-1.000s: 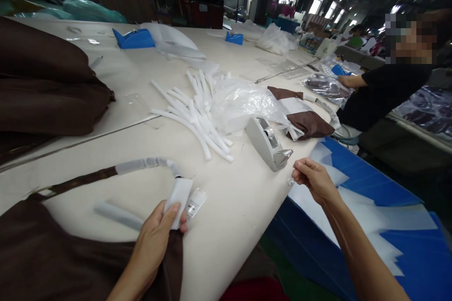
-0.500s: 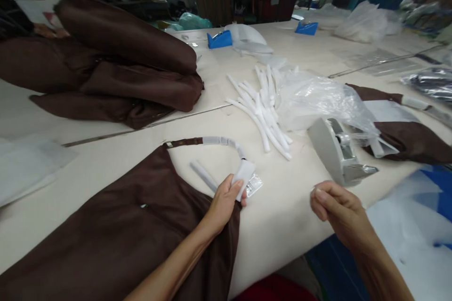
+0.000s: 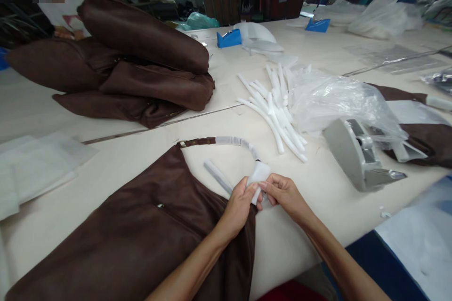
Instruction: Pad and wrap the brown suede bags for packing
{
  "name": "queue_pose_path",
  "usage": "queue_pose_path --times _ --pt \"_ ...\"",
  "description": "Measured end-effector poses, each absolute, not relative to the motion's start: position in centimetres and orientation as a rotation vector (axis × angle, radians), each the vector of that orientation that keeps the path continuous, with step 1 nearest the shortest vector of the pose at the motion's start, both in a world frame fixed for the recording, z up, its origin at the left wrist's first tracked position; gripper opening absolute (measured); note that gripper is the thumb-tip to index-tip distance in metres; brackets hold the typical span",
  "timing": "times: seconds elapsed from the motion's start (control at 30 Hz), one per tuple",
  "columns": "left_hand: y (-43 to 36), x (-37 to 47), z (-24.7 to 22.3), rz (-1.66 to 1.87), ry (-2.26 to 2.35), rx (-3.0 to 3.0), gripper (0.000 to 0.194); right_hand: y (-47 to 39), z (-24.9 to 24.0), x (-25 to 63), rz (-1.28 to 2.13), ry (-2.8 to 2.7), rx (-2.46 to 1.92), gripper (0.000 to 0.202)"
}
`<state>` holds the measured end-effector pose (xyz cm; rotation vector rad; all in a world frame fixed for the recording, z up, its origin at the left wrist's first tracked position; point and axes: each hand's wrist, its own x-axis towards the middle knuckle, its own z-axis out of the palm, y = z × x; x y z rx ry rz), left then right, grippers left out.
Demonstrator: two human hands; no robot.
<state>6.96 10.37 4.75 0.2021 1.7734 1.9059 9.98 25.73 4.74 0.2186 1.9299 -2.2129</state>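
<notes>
A dark brown leather-like bag [image 3: 141, 230] lies on the table, its strap [image 3: 201, 141] arching up and partly covered by a white wrap [image 3: 233, 140]. My left hand [image 3: 238, 207] is closed around a piece of white foam sheet [image 3: 260, 171] at the strap's right end. Against that sheet's right edge, my right hand [image 3: 286, 195] presses its thumb and fingers in a pinch; whatever lies between the fingertips is too small to make out. A loose white foam tube [image 3: 216, 175] lies just left of my left hand.
A grey tape dispenser [image 3: 348, 155] stands to the right, beside clear plastic [image 3: 339, 99]. White foam tubes [image 3: 270, 115] lie heaped behind my hands. More brown bags [image 3: 151, 75] are piled at back left, near another person [image 3: 68, 9]. White sheets [image 3: 38, 164] lie at left.
My right hand has moved left from near the tape dispenser to the foam sheet, fingers still pinched. My left hand keeps its hold. The view has shifted slightly left.
</notes>
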Motion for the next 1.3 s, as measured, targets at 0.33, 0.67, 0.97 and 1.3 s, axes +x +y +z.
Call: queue_pose_path --times 0.33,0.67,0.97,1.3 --pt "10.2 7.5 5.5 1.952 1.753 0.158 0.033 26.6 5.2 10.2 -2.171 1.886 0.167 0.041" --pt "9.3 7.3 5.7 2.02 1.48 0.002 0.026 25.7 5.2 8.8 -2.207 1.588 0.104 0.034" --pt "8.9 7.0 5.4 2.025 1.404 -0.113 0.028 24.8 5.0 7.9 -2.28 1.437 0.051 0.035" --pt "8.9 6.9 5.2 1.96 1.358 -0.007 0.069 23.7 5.1 7.6 -2.203 1.546 0.309 0.026"
